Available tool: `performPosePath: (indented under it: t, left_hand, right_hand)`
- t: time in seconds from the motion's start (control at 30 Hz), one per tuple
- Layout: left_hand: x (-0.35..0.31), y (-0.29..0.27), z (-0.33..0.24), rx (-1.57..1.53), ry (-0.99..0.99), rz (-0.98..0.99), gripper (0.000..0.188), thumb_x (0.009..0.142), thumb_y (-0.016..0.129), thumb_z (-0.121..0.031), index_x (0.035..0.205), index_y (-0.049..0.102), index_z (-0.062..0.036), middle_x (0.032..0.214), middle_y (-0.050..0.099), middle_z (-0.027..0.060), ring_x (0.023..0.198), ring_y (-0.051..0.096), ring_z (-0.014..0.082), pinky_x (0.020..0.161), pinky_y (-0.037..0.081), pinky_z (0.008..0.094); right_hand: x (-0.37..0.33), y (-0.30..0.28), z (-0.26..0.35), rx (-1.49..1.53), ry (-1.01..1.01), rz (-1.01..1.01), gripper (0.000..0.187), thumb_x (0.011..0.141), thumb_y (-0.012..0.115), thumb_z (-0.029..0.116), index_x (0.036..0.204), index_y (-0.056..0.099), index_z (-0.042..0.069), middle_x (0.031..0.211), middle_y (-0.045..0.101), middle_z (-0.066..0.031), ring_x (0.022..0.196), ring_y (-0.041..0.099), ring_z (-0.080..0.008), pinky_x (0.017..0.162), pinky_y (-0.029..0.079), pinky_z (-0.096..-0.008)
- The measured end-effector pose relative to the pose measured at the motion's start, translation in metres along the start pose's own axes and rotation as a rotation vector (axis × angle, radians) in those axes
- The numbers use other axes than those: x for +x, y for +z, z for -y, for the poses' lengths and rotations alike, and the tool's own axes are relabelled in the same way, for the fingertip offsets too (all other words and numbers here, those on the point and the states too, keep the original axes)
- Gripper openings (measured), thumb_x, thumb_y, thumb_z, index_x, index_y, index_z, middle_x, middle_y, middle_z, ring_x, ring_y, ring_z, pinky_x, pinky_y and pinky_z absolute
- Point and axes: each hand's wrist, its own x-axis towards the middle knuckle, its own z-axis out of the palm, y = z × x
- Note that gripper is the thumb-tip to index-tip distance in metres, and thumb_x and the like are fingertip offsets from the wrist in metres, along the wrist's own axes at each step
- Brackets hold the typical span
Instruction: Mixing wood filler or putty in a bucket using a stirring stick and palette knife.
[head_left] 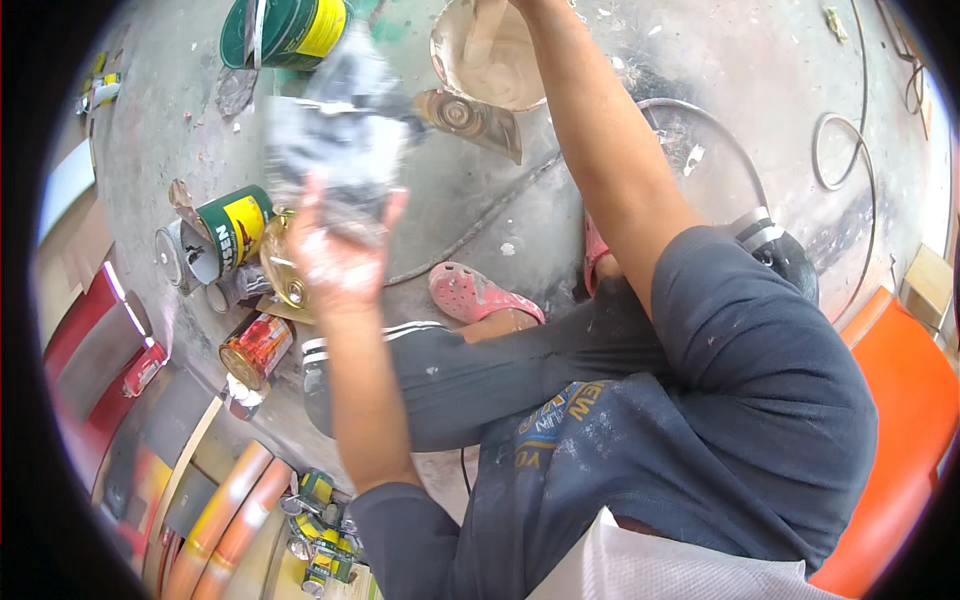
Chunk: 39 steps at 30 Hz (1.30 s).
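My left hand (345,255), dusted with white, is closed on a grey-and-white smeared flat piece (345,150). Motion blurs that piece, and its exact kind is unclear. My right forearm (610,140) reaches up past the top edge, where the hand itself is cut off. Beside that wrist stands a round bucket (440,50) with pale, creamy paste (510,70) inside. A pale flat stick or blade (487,35) dips into the paste; what holds it is out of view. A flat brownish piece with a round mark (465,120) lies partly under the bucket.
A green tub with yellow label (265,35) stands at the upper left. Below it lie a green tin (235,225), gold lid (285,265) and red tin (258,350). A hose (470,235) crosses the floor near my pink clog (480,295). An orange panel (900,400) is at right.
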Motion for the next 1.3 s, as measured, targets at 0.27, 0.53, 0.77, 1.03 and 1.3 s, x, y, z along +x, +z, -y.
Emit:
performPosePath:
  t: [0.27, 0.53, 0.77, 1.03, 1.3]
  left_hand:
    - [0.053, 0.01, 0.047, -0.006, -0.124, 0.261, 0.046, 0.085, 0.049, -0.032, 0.12, 0.043, -0.0024, 0.119, 0.043, 0.0297, 0.108, 0.038, 0.0557, 0.089, 0.025, 0.0692]
    - [0.023, 0.023, 0.079, 0.118, 0.124, -0.128, 0.046, 0.084, 0.048, -0.034, 0.12, 0.046, -0.005, 0.114, 0.051, 0.0216, 0.103, 0.045, 0.0467, 0.087, 0.028, 0.0683]
    - [0.043, 0.009, 0.1, -0.005, -0.016, 0.034, 0.05, 0.085, 0.047, -0.036, 0.121, 0.046, -0.0017, 0.111, 0.051, 0.0245, 0.104, 0.042, 0.0537, 0.086, 0.029, 0.0667]
    - [0.09, 0.025, 0.051, 0.144, 0.163, 0.079, 0.049, 0.082, 0.049, -0.033, 0.12, 0.045, -0.0025, 0.114, 0.049, 0.0233, 0.106, 0.043, 0.0481, 0.09, 0.025, 0.065]
    - [0.127, 0.049, 0.028, 0.21, 0.231, 0.135, 0.057, 0.083, 0.05, -0.032, 0.129, 0.036, -0.0027, 0.133, 0.038, 0.0221, 0.125, 0.024, 0.0471, 0.092, 0.003, 0.0717]
  right_hand:
    - [0.013, 0.0, 0.055, -0.258, 0.336, 0.032, 0.068, 0.085, 0.035, 0.063, 0.054, 0.048, 0.004, 0.046, 0.045, -0.0053, 0.037, 0.045, -0.016, 0.036, 0.036, -0.0296]
    - [0.018, -0.004, 0.046, -0.09, -0.061, -0.024, 0.069, 0.086, 0.031, 0.063, 0.055, 0.048, 0.003, 0.043, 0.044, -0.0048, 0.036, 0.044, -0.0147, 0.036, 0.035, -0.0282]
    - [-0.009, 0.006, 0.032, -0.253, 0.303, 0.196, 0.068, 0.085, 0.037, 0.062, 0.05, 0.045, 0.004, 0.044, 0.045, -0.0054, 0.036, 0.044, -0.0146, 0.036, 0.035, -0.0295]
    - [0.02, -0.004, 0.06, -0.087, -0.123, 0.014, 0.065, 0.087, 0.036, 0.06, 0.055, 0.047, 0.004, 0.045, 0.044, -0.0044, 0.038, 0.045, -0.0135, 0.038, 0.036, -0.0276]
    - [0.013, -0.011, 0.018, -0.119, 0.136, -0.01, 0.059, 0.088, 0.038, 0.056, 0.058, 0.044, 0.006, 0.048, 0.044, -0.0026, 0.039, 0.044, -0.0122, 0.039, 0.036, -0.0266]
